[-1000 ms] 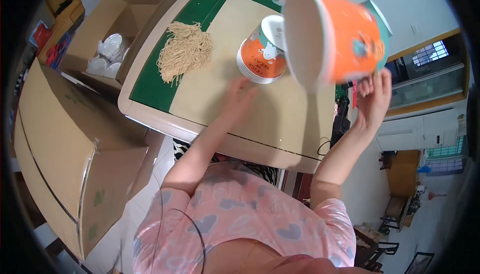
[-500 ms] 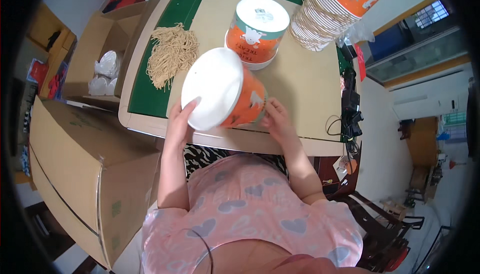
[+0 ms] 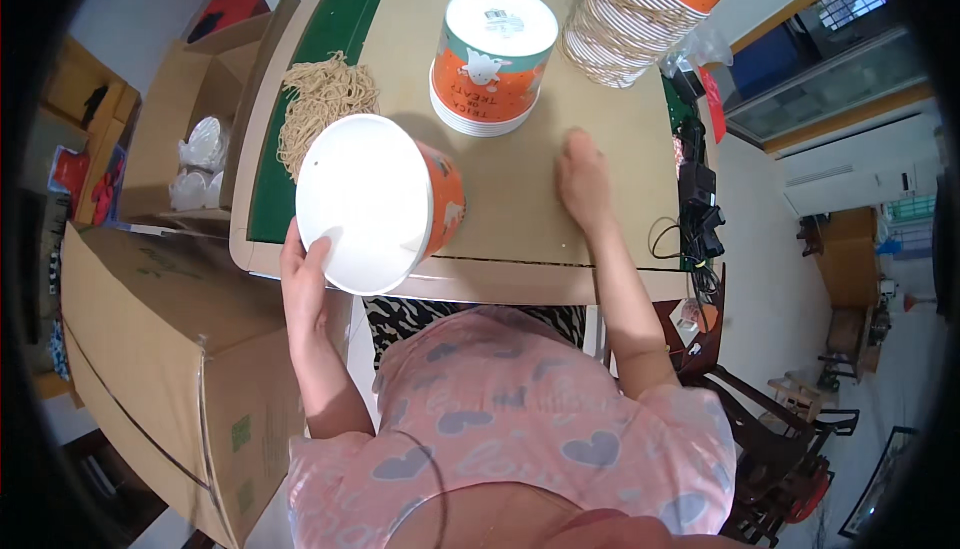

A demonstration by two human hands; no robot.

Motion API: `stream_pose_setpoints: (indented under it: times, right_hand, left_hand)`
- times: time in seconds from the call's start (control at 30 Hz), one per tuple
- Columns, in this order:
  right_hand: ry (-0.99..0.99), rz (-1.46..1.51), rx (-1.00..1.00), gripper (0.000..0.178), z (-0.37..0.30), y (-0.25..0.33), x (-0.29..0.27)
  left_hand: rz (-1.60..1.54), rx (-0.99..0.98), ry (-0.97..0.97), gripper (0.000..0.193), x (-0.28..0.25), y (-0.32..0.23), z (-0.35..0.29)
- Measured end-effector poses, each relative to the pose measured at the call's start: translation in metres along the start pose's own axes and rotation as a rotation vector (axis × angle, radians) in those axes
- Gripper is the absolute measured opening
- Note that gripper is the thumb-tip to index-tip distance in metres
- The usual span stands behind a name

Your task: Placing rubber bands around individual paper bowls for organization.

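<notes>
Nearest, a person in a short-sleeved pink top with grey hearts (image 3: pixel 460 424) faces a table with a pale rounded edge and green surface (image 3: pixel 268 204). The left hand (image 3: pixel 305 284) grips a round orange paper bucket with a white inside (image 3: pixel 365 199), thumb over the rim, fingers outside; the bucket tilts above the table's near left edge, its mouth turned up towards the person's head. The right hand (image 3: pixel 585 186) reaches forward over a flat beige board (image 3: pixel 520 209), fingers close together; I cannot tell whether it holds anything. The step in hand looks like handling this single bucket by its rim, and the next move, I judge, calls for a steady grip there, since only one hand supports it. Just beyond the bucket, to the left, lies a loose heap of cream string (image 3: pixel 325 99). Mid-table, a nested stack of orange-and-green buckets (image 3: pixel 490 89) stands upside down, white base uppermost. Farther right, a taller stack of white-rimmed buckets (image 3: pixel 640 14) has similar string around its rims.
</notes>
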State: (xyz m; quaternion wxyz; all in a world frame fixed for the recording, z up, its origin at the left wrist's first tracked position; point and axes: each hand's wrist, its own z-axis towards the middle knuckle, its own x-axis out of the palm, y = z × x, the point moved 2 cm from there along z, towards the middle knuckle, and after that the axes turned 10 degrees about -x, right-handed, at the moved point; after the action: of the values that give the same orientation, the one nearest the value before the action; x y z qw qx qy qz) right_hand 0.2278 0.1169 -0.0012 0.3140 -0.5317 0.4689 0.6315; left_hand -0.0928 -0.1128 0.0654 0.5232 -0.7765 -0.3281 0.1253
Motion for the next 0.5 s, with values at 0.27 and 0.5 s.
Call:
stream_pose_setpoints:
  times: [0.27,0.5]
  right_hand:
    - [-0.119,0.025,-0.04,0.047,0.047,-0.039,0.007]
    - [-0.089,0.232,-0.45,0.038,-0.054,-0.011,-0.03]
  left_hand:
    - [0.037,0.062,0.029,0.044,0.0,-0.007,-0.004]
    - [0.027,0.016,-0.015,0.042,-0.004,-0.008,-0.008]
